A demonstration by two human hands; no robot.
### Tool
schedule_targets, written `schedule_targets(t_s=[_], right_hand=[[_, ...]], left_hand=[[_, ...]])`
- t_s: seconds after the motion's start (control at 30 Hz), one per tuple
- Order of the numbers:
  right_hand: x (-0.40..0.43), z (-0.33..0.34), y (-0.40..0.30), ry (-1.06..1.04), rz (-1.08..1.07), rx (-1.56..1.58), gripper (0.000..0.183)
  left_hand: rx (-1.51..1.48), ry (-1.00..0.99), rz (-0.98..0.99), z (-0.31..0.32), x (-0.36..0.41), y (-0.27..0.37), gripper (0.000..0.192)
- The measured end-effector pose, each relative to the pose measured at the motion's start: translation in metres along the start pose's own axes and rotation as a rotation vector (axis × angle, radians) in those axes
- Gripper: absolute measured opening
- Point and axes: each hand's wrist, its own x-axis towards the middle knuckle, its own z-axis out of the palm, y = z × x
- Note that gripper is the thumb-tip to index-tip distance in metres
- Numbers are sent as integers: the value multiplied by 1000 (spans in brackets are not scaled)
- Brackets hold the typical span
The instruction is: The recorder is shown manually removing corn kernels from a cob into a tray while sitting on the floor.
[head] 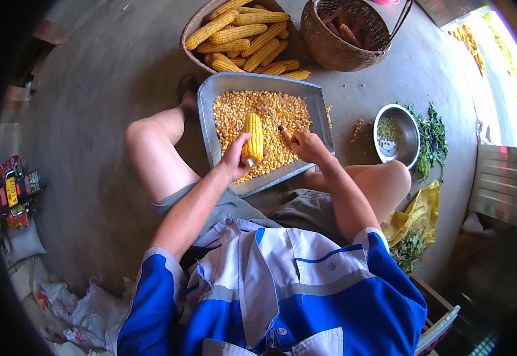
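Observation:
My left hand (236, 155) is closed around the lower part of a yellow corn cob (253, 135), its pale stalk end pointing towards me. To its right, my right hand (308, 146) grips the wooden handle of a thin metal-shafted tool, perhaps a screwdriver or awl (272, 116). The shaft points up and left, apart from the cob. Both hands are above a metal pan (204, 107) between my legs. Loose corn kernels (280, 104) cover much of its bottom. Beyond the pan, a wide basket (189, 53) holds several whole cobs (240, 33).
A wicker basket (345, 58) holding reddish-brown cobs stands at the upper right. Right of the pan are a steel bowl (396, 155) with small green pieces, leafy greens (432, 138) and a yellow sack (418, 209). White sacks (94, 316) lie at lower left.

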Motion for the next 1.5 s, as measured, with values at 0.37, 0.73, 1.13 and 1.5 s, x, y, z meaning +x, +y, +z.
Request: schedule_targets(t_s=[0.37,0.73,1.13,1.5], right_hand=[[41,97,60,-143,352,-177,35],[36,114,74,-88,364,-29,41],[-19,-19,-85,62,296,463,39],[-150,-6,-132,53,311,487,40]], left_hand=[[-139,88,-38,-32,27,-15,46],[-17,294,-52,-47,44,-21,44],[-198,210,-38,-48,61,-17,47],[-162,269,68,-51,61,-22,48]])
